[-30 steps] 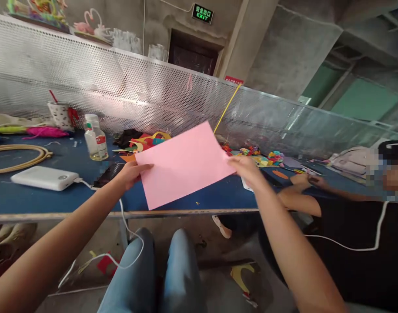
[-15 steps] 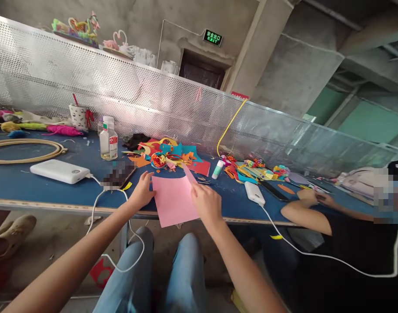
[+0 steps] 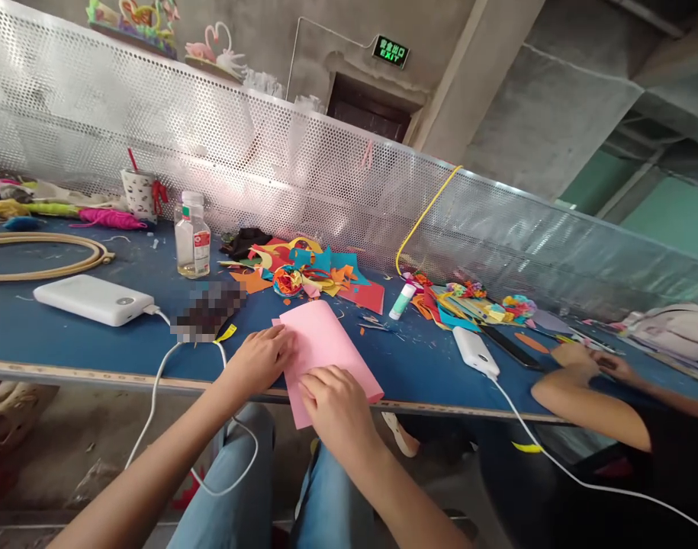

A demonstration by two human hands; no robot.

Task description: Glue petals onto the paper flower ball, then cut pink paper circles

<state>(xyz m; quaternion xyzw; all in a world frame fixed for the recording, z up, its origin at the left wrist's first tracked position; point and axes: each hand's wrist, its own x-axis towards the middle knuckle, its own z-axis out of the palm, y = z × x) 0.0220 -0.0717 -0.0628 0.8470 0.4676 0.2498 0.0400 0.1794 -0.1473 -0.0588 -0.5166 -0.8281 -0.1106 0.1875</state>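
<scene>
While both hands press down flat, the pink paper point(image 3: 326, 347) lies folded at the near edge of the blue table point(image 3: 68, 343), its lower corner hanging past the rim. The left hand point(image 3: 261, 358) rests with fingers spread and together on the paper's left edge, gripping nothing. The right hand point(image 3: 332, 400) lies palm-down on the paper's near part, fingers loosely curled against the sheet. Just left of the left hand a white cable point(image 3: 159, 374) runs from a white power bank point(image 3: 88, 300). Beyond the paper sits a heap of coloured paper scraps point(image 3: 303, 271), with a glue stick point(image 3: 402, 301) to its right and a clear bottle point(image 3: 191, 244) to its left. Farther right, another person's arm point(image 3: 583, 381) rests on the table near a second power bank point(image 3: 474, 351).
</scene>
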